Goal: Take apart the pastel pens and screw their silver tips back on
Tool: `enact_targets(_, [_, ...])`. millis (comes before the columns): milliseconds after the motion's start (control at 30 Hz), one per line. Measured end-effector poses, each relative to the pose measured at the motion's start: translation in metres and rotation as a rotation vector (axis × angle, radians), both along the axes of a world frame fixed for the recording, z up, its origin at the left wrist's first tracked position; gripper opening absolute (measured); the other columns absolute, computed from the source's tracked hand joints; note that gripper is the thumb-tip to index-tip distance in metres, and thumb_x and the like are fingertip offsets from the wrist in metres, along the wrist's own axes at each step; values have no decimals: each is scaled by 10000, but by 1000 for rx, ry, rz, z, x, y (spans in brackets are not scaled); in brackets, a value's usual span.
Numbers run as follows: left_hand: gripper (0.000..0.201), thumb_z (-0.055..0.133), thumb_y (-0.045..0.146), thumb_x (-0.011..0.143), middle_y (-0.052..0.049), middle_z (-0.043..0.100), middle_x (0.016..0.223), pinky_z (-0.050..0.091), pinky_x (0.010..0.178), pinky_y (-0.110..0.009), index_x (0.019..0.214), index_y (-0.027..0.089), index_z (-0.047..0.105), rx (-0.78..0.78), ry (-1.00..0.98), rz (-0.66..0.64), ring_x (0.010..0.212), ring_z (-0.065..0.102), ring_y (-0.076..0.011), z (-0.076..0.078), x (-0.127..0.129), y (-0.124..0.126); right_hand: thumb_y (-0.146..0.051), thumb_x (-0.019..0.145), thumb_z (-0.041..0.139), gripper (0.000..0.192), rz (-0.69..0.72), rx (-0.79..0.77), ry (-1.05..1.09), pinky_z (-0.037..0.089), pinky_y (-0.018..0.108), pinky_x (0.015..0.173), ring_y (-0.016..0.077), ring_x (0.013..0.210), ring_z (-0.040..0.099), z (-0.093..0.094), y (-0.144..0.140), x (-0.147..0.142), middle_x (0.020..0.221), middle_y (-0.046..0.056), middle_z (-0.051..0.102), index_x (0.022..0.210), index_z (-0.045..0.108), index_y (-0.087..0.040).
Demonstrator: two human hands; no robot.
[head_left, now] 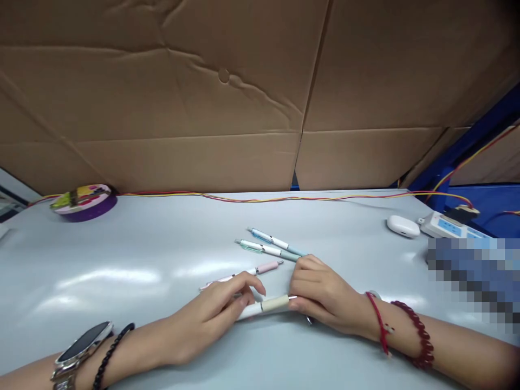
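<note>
My left hand pinches a white pen with a cream grip, held low over the table and pointing right. Its thin tip reaches the curled fingers of my right hand. Those fingers are closed, and what they hold is hidden; a small shiny metal piece shows beneath them. Behind my left fingers lies a pink-grip pen, partly covered. A green pen and a blue pen lie side by side farther back, their right ends near or behind my right knuckles.
A purple round box sits at the back left. A white earbud case and a power strip are at the right. Red and yellow wires run along the back edge, before a cardboard wall.
</note>
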State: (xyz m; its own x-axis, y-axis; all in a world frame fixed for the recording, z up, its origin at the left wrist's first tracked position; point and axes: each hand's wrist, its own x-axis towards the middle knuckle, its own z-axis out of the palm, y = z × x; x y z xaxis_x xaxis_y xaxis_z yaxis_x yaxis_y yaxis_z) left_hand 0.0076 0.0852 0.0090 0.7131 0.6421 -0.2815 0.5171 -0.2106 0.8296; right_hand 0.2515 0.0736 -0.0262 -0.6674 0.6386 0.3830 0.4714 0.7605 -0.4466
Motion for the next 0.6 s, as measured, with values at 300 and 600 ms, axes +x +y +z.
enact_targets(300, [244,257,351,969,24,496,851,371,529,-186,1055,258,465,-23,-13,-8,528,382,-85,1,0,0,-461,946,350,388,-42,-21,91,366,261,669,136,658,452,0,0,0,665,13,552,778,554,-176])
enact_targets(600, [266,380,441,926,-49,513,1007,419,577,-219,1074,241,474,30,-222,-65,590,464,-95,-12,-9,1,-474,956,290,496,-124,-218,49,353,236,575,124,572,425,1,5,1,570,-4,474,613,487,-176])
